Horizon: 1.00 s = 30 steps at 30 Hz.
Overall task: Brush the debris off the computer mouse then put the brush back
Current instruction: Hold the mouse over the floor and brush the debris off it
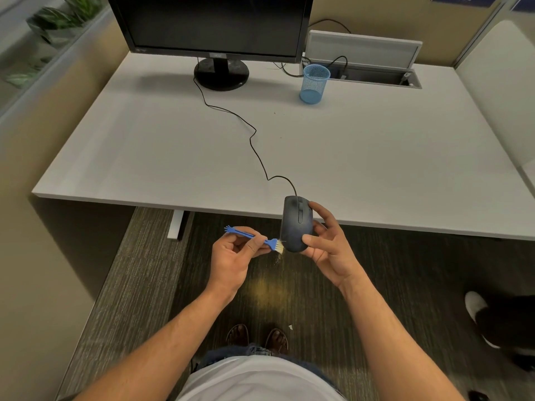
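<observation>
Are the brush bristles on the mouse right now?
Touching. In the head view the bristles of the blue brush press against the lower left edge of the mouse, with debris falling just below.

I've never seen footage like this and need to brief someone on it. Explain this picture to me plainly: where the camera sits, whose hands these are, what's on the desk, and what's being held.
There is no robot here. The one picture comes from a wide-angle camera worn on a person's head, looking forward and down, so both forearms reach in from below.

The right hand grips a dark computer mouse, lifted at the desk's near edge, over the floor. Its cable trails back across the white desk towards the monitor.

The left hand pinches a small blue brush, its pale bristles against the mouse's side. A few specks of debris are falling just below the bristles.

Also on the desk is a blue mesh cup, which looks empty.
</observation>
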{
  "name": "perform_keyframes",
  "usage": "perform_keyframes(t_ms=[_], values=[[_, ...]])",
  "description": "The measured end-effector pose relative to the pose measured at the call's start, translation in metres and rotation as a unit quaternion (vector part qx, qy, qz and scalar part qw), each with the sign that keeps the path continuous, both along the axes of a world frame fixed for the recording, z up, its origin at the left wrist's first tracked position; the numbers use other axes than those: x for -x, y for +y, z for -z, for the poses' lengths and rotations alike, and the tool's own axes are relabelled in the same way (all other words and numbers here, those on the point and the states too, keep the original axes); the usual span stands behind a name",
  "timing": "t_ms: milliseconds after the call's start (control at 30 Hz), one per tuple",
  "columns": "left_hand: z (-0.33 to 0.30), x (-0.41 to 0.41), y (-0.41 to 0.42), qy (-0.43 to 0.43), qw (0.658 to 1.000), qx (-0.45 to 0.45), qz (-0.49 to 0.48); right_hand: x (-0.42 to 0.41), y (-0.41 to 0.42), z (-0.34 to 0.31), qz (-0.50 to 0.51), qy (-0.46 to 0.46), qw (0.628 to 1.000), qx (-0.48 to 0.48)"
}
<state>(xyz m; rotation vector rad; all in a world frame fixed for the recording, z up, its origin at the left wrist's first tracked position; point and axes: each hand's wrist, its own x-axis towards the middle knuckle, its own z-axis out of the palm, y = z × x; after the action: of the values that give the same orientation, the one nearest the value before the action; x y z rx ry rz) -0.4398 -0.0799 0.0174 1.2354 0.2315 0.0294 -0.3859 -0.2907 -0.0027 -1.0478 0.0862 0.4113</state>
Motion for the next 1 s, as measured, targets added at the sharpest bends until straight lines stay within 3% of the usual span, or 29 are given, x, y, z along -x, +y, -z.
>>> perform_keyframes(t_ms=[1000], values=[[0.011, 0.010, -0.025, 0.002, 0.998, -0.038, 0.043, -0.006, 0.005, -0.005, 0.010, 0.009, 1.000, -0.005]])
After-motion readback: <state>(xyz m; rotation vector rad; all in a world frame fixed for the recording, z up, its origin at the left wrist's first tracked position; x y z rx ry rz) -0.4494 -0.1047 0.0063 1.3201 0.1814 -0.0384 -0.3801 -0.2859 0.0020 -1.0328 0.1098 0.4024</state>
